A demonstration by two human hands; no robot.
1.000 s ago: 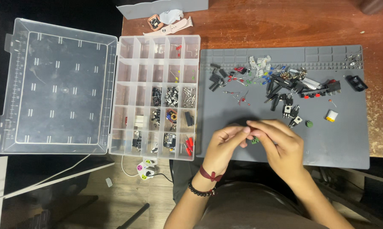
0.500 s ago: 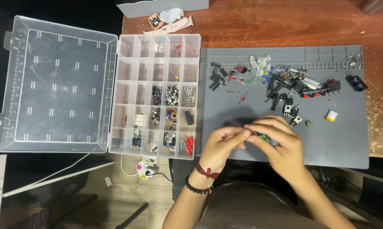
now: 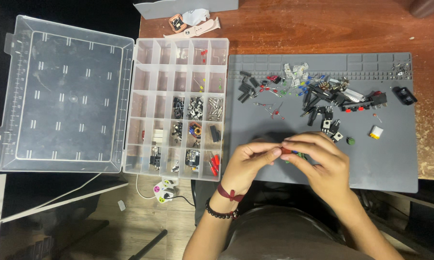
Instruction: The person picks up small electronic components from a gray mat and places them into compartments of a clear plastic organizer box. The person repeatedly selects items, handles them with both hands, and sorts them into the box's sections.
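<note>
Over the grey mat's [image 3: 380,163] near edge, left hand [image 3: 248,166] and right hand [image 3: 323,166] pinch together a small red part [image 3: 286,150], possibly joined to a green piece [image 3: 299,155]

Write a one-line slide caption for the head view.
Both hands, left and right, pinch small electronic parts above a grey mat beside an open organiser box.

We see clear plastic compartment organiser box [image 3: 178,106] mid-frame, open lid [image 3: 65,96] at left; grey silicone work mat [image 3: 385,159] right w/ small loose electronic parts [image 3: 313,94] along its top.
</note>
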